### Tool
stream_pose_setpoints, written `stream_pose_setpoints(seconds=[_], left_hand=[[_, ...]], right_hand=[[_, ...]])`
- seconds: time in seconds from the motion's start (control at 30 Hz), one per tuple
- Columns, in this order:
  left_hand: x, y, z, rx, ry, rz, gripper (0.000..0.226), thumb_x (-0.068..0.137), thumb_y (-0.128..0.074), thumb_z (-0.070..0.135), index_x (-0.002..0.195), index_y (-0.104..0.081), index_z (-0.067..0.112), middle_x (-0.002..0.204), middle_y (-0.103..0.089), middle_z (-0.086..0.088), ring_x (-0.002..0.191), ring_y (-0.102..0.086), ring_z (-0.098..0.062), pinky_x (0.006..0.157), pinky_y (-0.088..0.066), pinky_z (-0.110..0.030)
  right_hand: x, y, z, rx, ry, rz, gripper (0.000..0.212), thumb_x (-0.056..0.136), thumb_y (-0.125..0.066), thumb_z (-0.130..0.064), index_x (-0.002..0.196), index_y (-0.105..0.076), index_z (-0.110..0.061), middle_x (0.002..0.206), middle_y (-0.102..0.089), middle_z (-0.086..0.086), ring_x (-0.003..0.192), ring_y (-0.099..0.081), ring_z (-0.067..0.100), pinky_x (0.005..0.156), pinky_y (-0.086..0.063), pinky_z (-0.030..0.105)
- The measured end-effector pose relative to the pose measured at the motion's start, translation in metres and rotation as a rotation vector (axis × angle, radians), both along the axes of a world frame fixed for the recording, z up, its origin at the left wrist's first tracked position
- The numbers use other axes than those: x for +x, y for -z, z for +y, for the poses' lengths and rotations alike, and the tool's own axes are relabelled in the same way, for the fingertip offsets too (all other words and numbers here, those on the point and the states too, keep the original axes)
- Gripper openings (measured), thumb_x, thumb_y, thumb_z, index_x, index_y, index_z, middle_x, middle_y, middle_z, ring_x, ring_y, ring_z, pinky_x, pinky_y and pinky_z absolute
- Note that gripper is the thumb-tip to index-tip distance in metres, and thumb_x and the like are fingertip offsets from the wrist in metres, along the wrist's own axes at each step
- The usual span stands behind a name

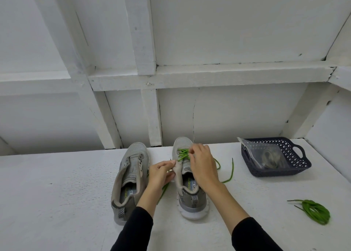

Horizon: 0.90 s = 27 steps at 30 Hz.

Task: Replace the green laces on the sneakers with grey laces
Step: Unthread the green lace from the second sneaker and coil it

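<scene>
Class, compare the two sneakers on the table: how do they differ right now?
The left sneaker has no lace and nobody touches it. The right sneaker still carries a green lace near its toe; the left hand pinches its tongue, the right hand works the lace. Both are grey, toes toward the wall.

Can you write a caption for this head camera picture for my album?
Right hand picks at the green lace on one sneaker; left hand holds its tongue.
</scene>
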State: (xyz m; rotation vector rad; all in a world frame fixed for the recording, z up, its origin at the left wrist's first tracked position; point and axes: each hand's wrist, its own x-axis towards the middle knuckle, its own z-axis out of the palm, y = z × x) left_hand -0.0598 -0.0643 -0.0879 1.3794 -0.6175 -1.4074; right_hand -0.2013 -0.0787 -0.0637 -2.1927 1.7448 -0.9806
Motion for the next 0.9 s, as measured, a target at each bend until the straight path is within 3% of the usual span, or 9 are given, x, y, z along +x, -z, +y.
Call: stream_pose_setpoints(seconds=[0.13, 0.23, 0.3, 0.4, 0.5, 0.6, 0.7, 0.8, 0.9], left_hand=[[0.002, 0.005, 0.002, 0.008, -0.007, 0.051, 0.009, 0.091, -0.064, 0.007, 0.089, -0.073, 0.006, 0.082, -0.072, -0.002, 0.073, -0.062, -0.012, 0.064, -0.053, -0.017], [0.001, 0.005, 0.002, 0.011, 0.007, 0.068, 0.008, 0.092, -0.064, 0.008, 0.091, -0.072, 0.005, 0.084, -0.071, -0.003, 0.073, -0.063, -0.011, 0.064, -0.053, -0.016], [0.001, 0.006, 0.001, 0.015, 0.010, 0.072, 0.008, 0.092, -0.064, 0.008, 0.093, -0.070, 0.005, 0.085, -0.070, -0.003, 0.071, -0.062, -0.010, 0.062, -0.053, -0.014], [0.002, 0.008, 0.001, 0.003, 0.022, 0.079, 0.015, 0.092, -0.065, 0.010, 0.104, -0.069, 0.004, 0.092, -0.068, -0.006, 0.076, -0.061, -0.012, 0.065, -0.053, -0.016], [0.003, 0.011, 0.001, 0.001, 0.027, 0.084, 0.015, 0.092, -0.063, 0.010, 0.106, -0.069, 0.006, 0.092, -0.069, -0.005, 0.076, -0.062, -0.011, 0.069, -0.053, -0.017], [0.003, 0.011, 0.000, 0.003, 0.039, 0.090, 0.016, 0.092, -0.064, 0.010, 0.106, -0.070, 0.004, 0.090, -0.069, -0.005, 0.075, -0.060, -0.011, 0.064, -0.052, -0.015], [0.002, 0.011, -0.002, 0.014, 0.028, 0.062, 0.014, 0.092, -0.064, 0.010, 0.103, -0.071, 0.005, 0.088, -0.071, -0.005, 0.074, -0.060, -0.013, 0.059, -0.052, -0.014], [0.002, 0.012, -0.002, 0.006, 0.032, 0.057, 0.013, 0.093, -0.063, 0.011, 0.102, -0.072, 0.007, 0.088, -0.071, -0.003, 0.075, -0.059, -0.012, 0.061, -0.051, -0.015], [0.002, 0.013, -0.002, 0.002, 0.038, 0.052, 0.014, 0.093, -0.063, 0.011, 0.103, -0.071, 0.007, 0.088, -0.071, -0.002, 0.074, -0.060, -0.011, 0.063, -0.051, -0.015]], right_hand=[[0.008, -0.005, -0.011, 0.109, -0.207, 0.115, 0.018, 0.090, -0.055, -0.002, 0.105, -0.059, -0.010, 0.102, -0.055, 0.000, 0.094, -0.051, 0.019, 0.074, -0.046, 0.032], [0.008, -0.003, -0.016, 0.148, -0.224, 0.293, 0.006, 0.090, -0.054, -0.006, 0.092, -0.058, -0.010, 0.091, -0.057, 0.004, 0.084, -0.052, 0.024, 0.068, -0.042, 0.035], [0.008, 0.000, -0.018, 0.158, -0.217, 0.286, 0.008, 0.091, -0.053, -0.007, 0.086, -0.059, -0.009, 0.086, -0.056, 0.001, 0.081, -0.051, 0.021, 0.064, -0.039, 0.030], [0.008, -0.003, -0.019, 0.261, -0.085, -0.169, 0.011, 0.094, -0.053, -0.010, 0.085, -0.060, -0.010, 0.081, -0.054, -0.006, 0.075, -0.052, 0.011, 0.061, -0.037, 0.020], [-0.001, 0.000, -0.021, 0.331, 0.202, -0.681, 0.010, 0.096, -0.053, -0.011, 0.090, -0.059, -0.006, 0.081, -0.062, 0.004, 0.073, -0.060, 0.016, 0.063, -0.045, 0.018], [-0.015, 0.017, -0.020, 0.482, 0.444, -0.937, 0.015, 0.094, -0.054, -0.011, 0.100, -0.063, -0.001, 0.085, -0.065, 0.009, 0.082, -0.061, 0.024, 0.080, -0.053, 0.037], [-0.020, 0.023, -0.016, 0.545, 0.485, -0.806, 0.017, 0.093, -0.052, -0.006, 0.105, -0.062, -0.001, 0.103, -0.064, 0.013, 0.095, -0.060, 0.028, 0.082, -0.049, 0.036], [-0.015, 0.007, -0.010, 0.312, 0.427, -0.612, 0.024, 0.091, -0.047, 0.001, 0.113, -0.056, -0.006, 0.112, -0.054, 0.006, 0.095, -0.052, 0.021, 0.080, -0.041, 0.031], [0.000, -0.011, -0.003, 0.075, 0.206, -0.403, 0.024, 0.095, -0.045, -0.002, 0.112, -0.060, -0.010, 0.110, -0.055, -0.002, 0.094, -0.050, 0.011, 0.080, -0.037, 0.021]])
